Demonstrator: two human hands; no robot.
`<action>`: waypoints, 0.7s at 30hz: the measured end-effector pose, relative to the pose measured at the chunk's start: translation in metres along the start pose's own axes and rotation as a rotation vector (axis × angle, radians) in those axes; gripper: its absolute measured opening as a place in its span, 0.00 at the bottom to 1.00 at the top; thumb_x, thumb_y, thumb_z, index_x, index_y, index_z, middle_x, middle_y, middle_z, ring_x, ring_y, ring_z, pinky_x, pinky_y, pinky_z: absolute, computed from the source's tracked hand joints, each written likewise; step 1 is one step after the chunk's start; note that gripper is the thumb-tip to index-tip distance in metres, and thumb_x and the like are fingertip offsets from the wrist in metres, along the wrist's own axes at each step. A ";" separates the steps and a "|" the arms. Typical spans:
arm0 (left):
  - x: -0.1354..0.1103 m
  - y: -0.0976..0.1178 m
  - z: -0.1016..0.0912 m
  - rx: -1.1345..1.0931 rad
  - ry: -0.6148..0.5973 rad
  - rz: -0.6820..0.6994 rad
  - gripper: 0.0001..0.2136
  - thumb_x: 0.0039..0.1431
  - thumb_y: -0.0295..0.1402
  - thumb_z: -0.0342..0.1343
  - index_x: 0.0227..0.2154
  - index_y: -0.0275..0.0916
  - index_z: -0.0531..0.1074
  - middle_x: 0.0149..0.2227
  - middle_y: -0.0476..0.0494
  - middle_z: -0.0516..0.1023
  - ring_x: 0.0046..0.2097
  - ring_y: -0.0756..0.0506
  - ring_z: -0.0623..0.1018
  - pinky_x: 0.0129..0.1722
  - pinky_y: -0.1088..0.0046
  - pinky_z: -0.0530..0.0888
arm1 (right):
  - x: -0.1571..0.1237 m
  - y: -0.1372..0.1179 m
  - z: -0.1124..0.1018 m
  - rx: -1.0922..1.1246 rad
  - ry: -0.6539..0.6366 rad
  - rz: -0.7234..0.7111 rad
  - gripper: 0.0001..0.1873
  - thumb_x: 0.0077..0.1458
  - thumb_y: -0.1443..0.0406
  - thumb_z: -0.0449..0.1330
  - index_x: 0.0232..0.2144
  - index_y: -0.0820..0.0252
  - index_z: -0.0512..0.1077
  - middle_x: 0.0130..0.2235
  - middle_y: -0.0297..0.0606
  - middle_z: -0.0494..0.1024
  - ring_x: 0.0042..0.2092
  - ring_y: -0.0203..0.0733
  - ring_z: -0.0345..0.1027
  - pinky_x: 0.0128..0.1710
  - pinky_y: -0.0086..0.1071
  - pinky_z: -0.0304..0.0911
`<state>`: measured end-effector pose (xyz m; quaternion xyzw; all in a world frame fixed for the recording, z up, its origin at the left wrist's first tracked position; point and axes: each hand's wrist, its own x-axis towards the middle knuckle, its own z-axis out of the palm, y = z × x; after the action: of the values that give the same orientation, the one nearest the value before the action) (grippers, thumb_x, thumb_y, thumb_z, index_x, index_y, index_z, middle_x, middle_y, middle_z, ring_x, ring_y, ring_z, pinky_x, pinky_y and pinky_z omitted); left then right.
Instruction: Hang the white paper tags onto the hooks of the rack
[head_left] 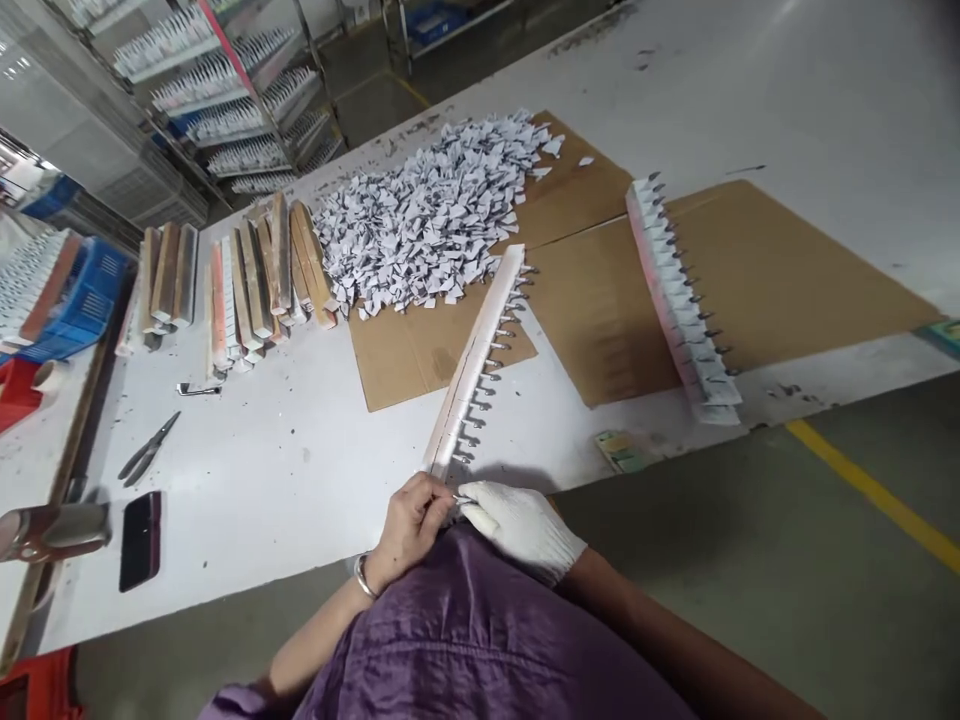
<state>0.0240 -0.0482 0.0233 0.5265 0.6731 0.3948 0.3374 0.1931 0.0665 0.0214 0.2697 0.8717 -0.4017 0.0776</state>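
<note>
A long pale bar [480,345] slants across the table's near edge, with a row of small metal pieces [480,405] sticking out along its right side. My left hand [409,530], bare with a metal bangle at the wrist, is closed around the bar's near end. Beside it my right hand [517,525], in a white knitted glove, pinches a small shiny metal piece at that end; the fingers partly hide it. A second bar [679,300], carrying white pieces with dark points, lies to the right on flattened cardboard [795,270].
A heap of small white pieces [427,215] covers the far cardboard. Several wooden bars [251,270] lie at left, near pliers [150,448], a phone [140,540] and a bottle [56,530]. A blue crate [94,295] stands far left; loaded racks [232,95] stand behind.
</note>
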 end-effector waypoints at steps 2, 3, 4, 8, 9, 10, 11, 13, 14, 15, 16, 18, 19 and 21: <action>-0.005 -0.007 0.003 0.052 -0.046 -0.087 0.11 0.69 0.40 0.53 0.37 0.39 0.74 0.30 0.48 0.75 0.31 0.48 0.74 0.34 0.72 0.72 | 0.000 0.000 -0.001 -0.048 -0.089 0.027 0.20 0.69 0.58 0.45 0.40 0.58 0.75 0.42 0.41 0.82 0.42 0.46 0.76 0.35 0.34 0.57; -0.006 -0.010 0.003 0.105 -0.032 -0.134 0.10 0.69 0.41 0.53 0.41 0.40 0.73 0.27 0.50 0.73 0.29 0.49 0.74 0.32 0.72 0.71 | 0.002 0.001 0.001 -0.055 -0.105 0.050 0.21 0.69 0.57 0.44 0.39 0.58 0.75 0.41 0.40 0.82 0.41 0.46 0.76 0.34 0.34 0.55; -0.005 -0.013 0.002 0.172 0.002 -0.164 0.12 0.68 0.42 0.54 0.45 0.40 0.72 0.27 0.52 0.73 0.28 0.48 0.73 0.31 0.72 0.72 | 0.004 0.003 0.003 -0.054 -0.098 0.076 0.22 0.69 0.57 0.44 0.39 0.57 0.75 0.41 0.40 0.82 0.41 0.46 0.76 0.34 0.34 0.54; 0.007 -0.023 0.000 0.444 0.105 -0.092 0.28 0.59 0.43 0.64 0.58 0.39 0.63 0.42 0.43 0.75 0.40 0.43 0.77 0.41 0.64 0.78 | 0.016 0.013 0.018 -0.151 0.028 0.176 0.19 0.69 0.58 0.46 0.41 0.57 0.75 0.40 0.40 0.82 0.39 0.45 0.75 0.33 0.35 0.52; 0.011 -0.025 0.000 0.484 0.101 -0.070 0.29 0.57 0.41 0.66 0.59 0.39 0.63 0.45 0.41 0.74 0.42 0.42 0.78 0.42 0.63 0.78 | 0.019 0.015 0.022 -0.197 0.065 0.183 0.18 0.68 0.58 0.47 0.41 0.58 0.75 0.40 0.41 0.81 0.38 0.46 0.75 0.32 0.36 0.52; 0.015 -0.027 0.000 0.509 0.091 -0.065 0.29 0.55 0.38 0.67 0.57 0.38 0.65 0.46 0.40 0.74 0.42 0.42 0.78 0.43 0.62 0.79 | 0.022 0.015 0.025 -0.238 0.098 0.181 0.18 0.68 0.59 0.47 0.41 0.58 0.75 0.39 0.42 0.81 0.38 0.46 0.75 0.32 0.36 0.52; 0.019 -0.029 0.001 0.518 0.082 -0.073 0.27 0.54 0.36 0.67 0.55 0.38 0.66 0.44 0.40 0.74 0.41 0.42 0.78 0.42 0.62 0.79 | 0.024 0.016 0.028 -0.273 0.125 0.174 0.18 0.68 0.60 0.47 0.41 0.58 0.75 0.39 0.42 0.81 0.38 0.47 0.75 0.32 0.36 0.52; 0.024 -0.033 0.001 0.505 0.073 -0.097 0.23 0.51 0.32 0.67 0.49 0.38 0.69 0.40 0.43 0.74 0.40 0.42 0.78 0.41 0.63 0.79 | 0.028 0.015 0.031 -0.325 0.152 0.139 0.17 0.68 0.61 0.46 0.40 0.58 0.75 0.38 0.42 0.81 0.38 0.49 0.76 0.32 0.36 0.53; 0.025 -0.034 0.001 0.491 0.069 -0.104 0.22 0.49 0.31 0.68 0.47 0.39 0.70 0.39 0.44 0.74 0.40 0.42 0.78 0.41 0.63 0.79 | 0.030 0.014 0.031 -0.342 0.149 0.120 0.17 0.67 0.62 0.47 0.40 0.58 0.75 0.37 0.42 0.81 0.38 0.50 0.76 0.31 0.36 0.53; 0.026 -0.035 0.000 0.478 0.065 -0.108 0.21 0.49 0.31 0.68 0.46 0.39 0.71 0.38 0.45 0.75 0.41 0.42 0.78 0.42 0.63 0.79 | 0.031 0.013 0.030 -0.356 0.139 0.105 0.17 0.67 0.62 0.47 0.39 0.58 0.75 0.37 0.43 0.81 0.37 0.51 0.76 0.31 0.36 0.53; 0.026 -0.036 -0.002 0.467 0.055 -0.108 0.21 0.49 0.31 0.68 0.47 0.39 0.71 0.38 0.45 0.75 0.41 0.41 0.78 0.42 0.63 0.78 | 0.032 0.012 0.029 -0.366 0.122 0.095 0.16 0.67 0.62 0.48 0.39 0.59 0.75 0.36 0.44 0.81 0.37 0.52 0.76 0.31 0.36 0.53; 0.026 -0.038 -0.005 0.444 0.029 -0.106 0.22 0.50 0.33 0.68 0.48 0.39 0.70 0.39 0.44 0.76 0.41 0.41 0.78 0.42 0.63 0.78 | 0.034 0.009 0.025 -0.367 0.078 0.088 0.16 0.66 0.63 0.48 0.39 0.61 0.75 0.36 0.45 0.81 0.38 0.52 0.77 0.31 0.36 0.55; 0.026 -0.039 -0.007 0.434 0.016 -0.103 0.22 0.51 0.34 0.69 0.48 0.39 0.70 0.40 0.44 0.76 0.41 0.42 0.79 0.41 0.64 0.78 | 0.035 0.009 0.022 -0.361 0.056 0.084 0.15 0.66 0.63 0.49 0.40 0.61 0.75 0.37 0.46 0.81 0.38 0.52 0.77 0.31 0.36 0.56; 0.026 -0.041 -0.009 0.421 0.001 -0.092 0.23 0.52 0.35 0.69 0.49 0.40 0.70 0.41 0.43 0.76 0.41 0.42 0.79 0.40 0.65 0.78 | 0.038 0.008 0.019 -0.349 0.023 0.069 0.15 0.66 0.63 0.49 0.41 0.61 0.75 0.38 0.46 0.82 0.39 0.52 0.78 0.32 0.36 0.59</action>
<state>-0.0077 -0.0300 -0.0105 0.5539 0.7642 0.2299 0.2375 0.1636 0.0723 -0.0096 0.2863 0.9194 -0.2381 0.1268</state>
